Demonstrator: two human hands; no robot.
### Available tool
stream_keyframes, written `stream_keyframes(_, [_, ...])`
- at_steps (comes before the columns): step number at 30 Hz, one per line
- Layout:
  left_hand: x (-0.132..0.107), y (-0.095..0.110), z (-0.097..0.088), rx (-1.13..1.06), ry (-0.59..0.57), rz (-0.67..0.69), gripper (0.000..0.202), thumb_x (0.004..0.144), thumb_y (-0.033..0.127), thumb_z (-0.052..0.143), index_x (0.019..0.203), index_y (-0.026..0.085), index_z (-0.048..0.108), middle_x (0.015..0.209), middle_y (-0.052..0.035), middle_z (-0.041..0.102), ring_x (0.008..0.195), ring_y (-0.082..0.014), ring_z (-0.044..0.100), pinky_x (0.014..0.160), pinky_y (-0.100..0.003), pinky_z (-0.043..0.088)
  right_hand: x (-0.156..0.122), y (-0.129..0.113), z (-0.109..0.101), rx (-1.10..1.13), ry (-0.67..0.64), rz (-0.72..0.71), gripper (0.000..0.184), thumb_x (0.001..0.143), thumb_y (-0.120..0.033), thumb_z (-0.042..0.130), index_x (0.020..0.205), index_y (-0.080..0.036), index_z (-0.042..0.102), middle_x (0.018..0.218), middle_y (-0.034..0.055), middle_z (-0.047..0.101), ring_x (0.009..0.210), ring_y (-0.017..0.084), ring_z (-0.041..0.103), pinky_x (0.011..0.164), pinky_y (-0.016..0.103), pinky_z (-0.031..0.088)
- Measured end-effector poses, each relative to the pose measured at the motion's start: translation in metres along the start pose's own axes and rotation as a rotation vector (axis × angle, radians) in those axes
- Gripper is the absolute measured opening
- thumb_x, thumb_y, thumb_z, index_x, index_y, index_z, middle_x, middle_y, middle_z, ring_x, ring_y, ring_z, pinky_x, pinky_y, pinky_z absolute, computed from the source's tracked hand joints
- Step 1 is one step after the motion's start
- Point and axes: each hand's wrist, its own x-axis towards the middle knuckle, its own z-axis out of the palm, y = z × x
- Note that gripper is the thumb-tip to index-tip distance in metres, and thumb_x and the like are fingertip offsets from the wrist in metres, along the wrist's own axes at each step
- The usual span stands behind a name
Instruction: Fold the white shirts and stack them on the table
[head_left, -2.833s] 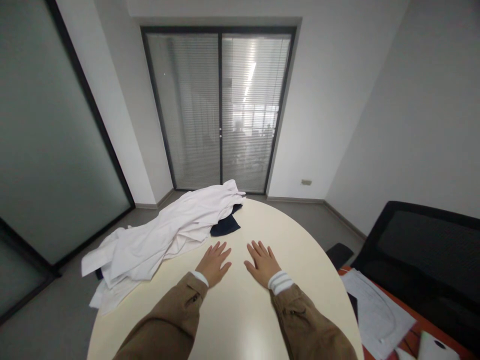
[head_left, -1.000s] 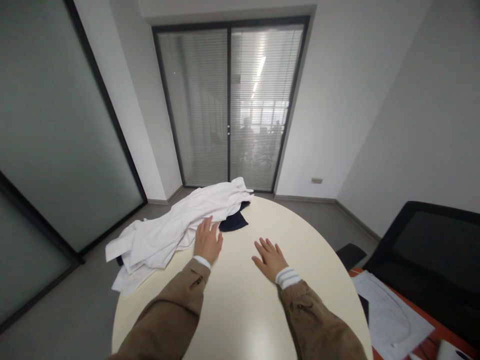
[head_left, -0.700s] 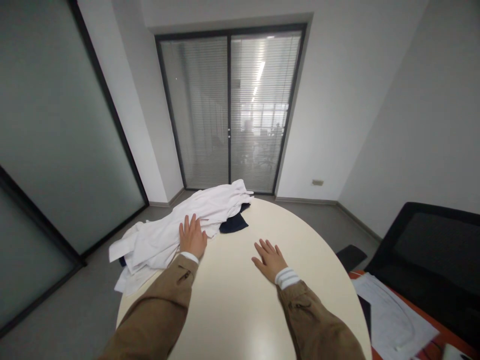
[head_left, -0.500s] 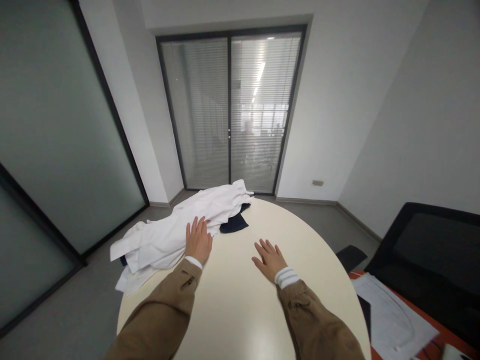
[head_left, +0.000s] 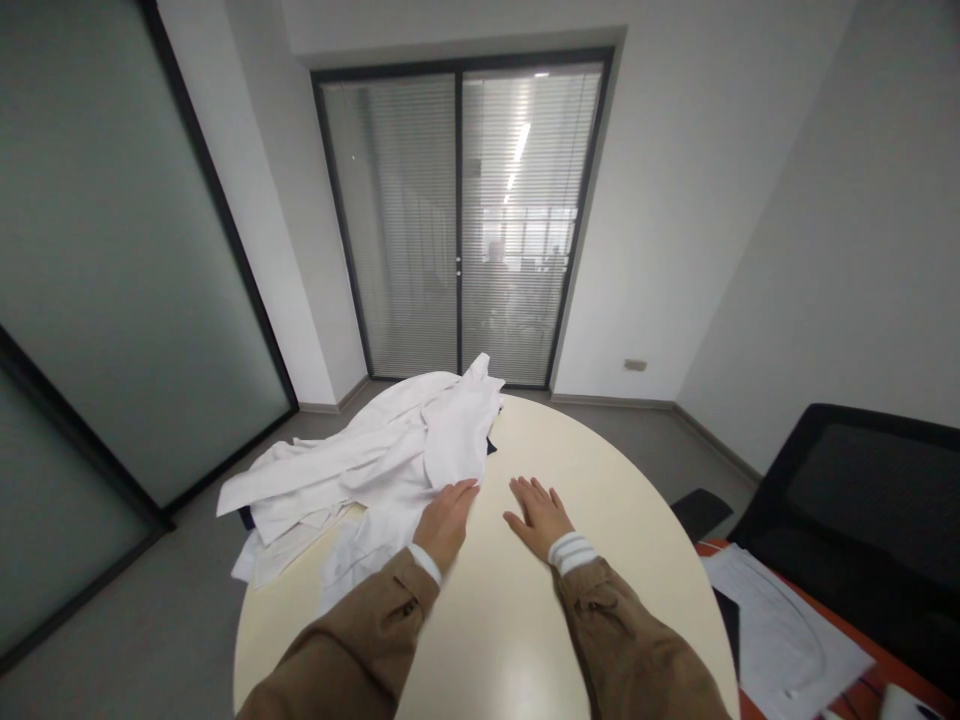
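Head view, with clock places counted from the middle of the view. A frosted glass wall (head_left: 112, 250) stands at 9 o'clock. A big white cloth (head_left: 360, 470) is left in a loose, crumpled heap at 8 o'clock on the round cream bench (head_left: 480, 640), and part of it is hanging over the bench edge on the left. It may be a shirt or a coat, but this cannot be told for sure. A dark blue cloth (head_left: 490, 446) is nearly all covered by the heap, with only a thin bit shown at the far side.

The left hand (head_left: 446, 522) is held flat and palm down at 6 o'clock, with its fingers pressed against the near edge of the white cloth. A brown sleeve (head_left: 352, 640) with a white cuff (head_left: 425, 563) is worn on that arm. A glass door with blinds (head_left: 390, 220) is seen at 12 o'clock, past the bench.

The right hand (head_left: 538, 517) is laid flat on the bare bench at 5 o'clock, with its fingers spread and no cloth touched. A striped cuff (head_left: 568, 549) is shown at its wrist. The hands are apart, and nothing is gripped by either. A black chair (head_left: 862, 500) and sheets of paper (head_left: 780, 630) on an orange desk (head_left: 757, 680) are seen at 4 o'clock.
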Motion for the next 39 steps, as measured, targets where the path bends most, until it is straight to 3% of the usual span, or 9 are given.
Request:
stream_keyframes(5, [-0.002, 0.031, 0.000, -0.282, -0.089, 0.069, 0.044, 0.088, 0.003, 0.041, 0.120, 0.020, 0.065, 0.127, -0.0078, 0.065, 0.118, -0.0193, 0.060, 0.105, -0.037, 0.048, -0.001, -0.004, -0.006, 0.132, 0.175, -0.148, 0.086, 0.083, -0.036, 0.057, 0.156, -0.022, 0.015, 0.144, 0.0120, 0.050, 0.134, 0.026, 0.043, 0.116, 0.053, 0.019])
stream_keyframes(11, [-0.004, 0.055, -0.015, -0.349, -0.180, 0.111, 0.031, 0.093, 0.021, 0.051, 0.120, 0.022, 0.064, 0.119, -0.0062, 0.069, 0.110, -0.0201, 0.064, 0.101, -0.036, 0.050, 0.004, 0.007, -0.006, 0.145, 0.232, -0.274, 0.050, 0.079, -0.014, 0.049, 0.126, -0.023, 0.064, 0.116, 0.0077, 0.068, 0.110, 0.024, 0.058, 0.105, 0.041, 0.039])
stream_keyframes(16, [0.000, 0.021, -0.022, -0.091, 0.066, -0.118, 0.029, 0.092, 0.030, 0.054, 0.117, 0.021, 0.067, 0.141, -0.0137, 0.054, 0.132, -0.0309, 0.048, 0.112, -0.052, 0.036, 0.009, 0.014, 0.001, 0.175, 0.255, -0.283, 0.042, 0.089, -0.018, 0.043, 0.123, -0.023, 0.066, 0.114, 0.0059, 0.070, 0.107, 0.023, 0.061, 0.099, 0.038, 0.044])
stream_keyframes(20, [-0.004, -0.015, -0.011, -0.070, -0.084, -0.264, 0.042, 0.088, 0.029, 0.059, 0.129, 0.017, 0.061, 0.134, -0.0171, 0.059, 0.122, -0.0314, 0.056, 0.103, -0.047, 0.044, 0.009, 0.013, 0.004, 0.168, 0.266, -0.276, 0.046, 0.090, -0.015, 0.038, 0.128, -0.021, 0.063, 0.116, 0.0069, 0.070, 0.108, 0.022, 0.061, 0.098, 0.038, 0.045])
stream_keyframes(23, [-0.008, -0.026, -0.004, -0.106, -0.111, -0.264, 0.025, 0.090, 0.025, 0.056, 0.107, 0.017, 0.071, 0.108, -0.0126, 0.071, 0.102, -0.0271, 0.065, 0.094, -0.042, 0.049, 0.010, 0.012, 0.006, 0.161, 0.261, -0.271, 0.050, 0.089, -0.013, 0.036, 0.133, -0.021, 0.060, 0.118, 0.0076, 0.069, 0.109, 0.022, 0.061, 0.099, 0.038, 0.046])
stream_keyframes(26, [-0.007, -0.026, -0.006, -0.154, 0.036, -0.264, 0.021, 0.089, 0.026, 0.055, 0.088, 0.017, 0.074, 0.109, -0.0132, 0.070, 0.104, -0.0278, 0.063, 0.096, -0.043, 0.047, 0.010, 0.015, 0.006, 0.144, 0.260, -0.270, 0.051, 0.089, -0.014, 0.036, 0.135, -0.020, 0.058, 0.119, 0.0080, 0.069, 0.110, 0.023, 0.061, 0.099, 0.039, 0.046])
stream_keyframes(31, [0.005, -0.026, -0.020, -0.539, 0.221, -0.410, 0.023, 0.086, 0.029, 0.052, 0.095, 0.017, 0.070, 0.089, -0.0081, 0.073, 0.086, -0.0234, 0.068, 0.084, -0.038, 0.052, 0.010, 0.021, 0.003, 0.101, 0.260, -0.222, 0.050, 0.089, -0.016, 0.036, 0.134, -0.019, 0.060, 0.118, 0.0081, 0.070, 0.109, 0.024, 0.062, 0.100, 0.040, 0.045])
stream_keyframes(35, [0.013, -0.045, -0.029, -1.046, 0.410, -0.663, 0.026, 0.076, 0.036, 0.063, 0.091, 0.016, 0.065, 0.072, -0.0027, 0.069, 0.069, -0.0202, 0.067, 0.068, -0.033, 0.054, 0.007, 0.027, 0.000, 0.166, 0.285, -0.162, 0.050, 0.088, -0.018, 0.035, 0.129, -0.020, 0.063, 0.120, 0.0074, 0.070, 0.112, 0.023, 0.061, 0.105, 0.041, 0.041])
stream_keyframes(39, [0.016, -0.071, -0.047, -1.177, 0.620, -0.767, 0.027, 0.074, 0.033, 0.061, 0.095, 0.016, 0.060, 0.074, -0.0015, 0.068, 0.069, -0.0177, 0.067, 0.070, -0.034, 0.055, 0.005, 0.039, -0.004, 0.435, 0.461, 0.043, 0.048, 0.089, -0.029, 0.033, 0.123, -0.018, 0.065, 0.122, 0.0083, 0.068, 0.114, 0.023, 0.061, 0.104, 0.038, 0.044])
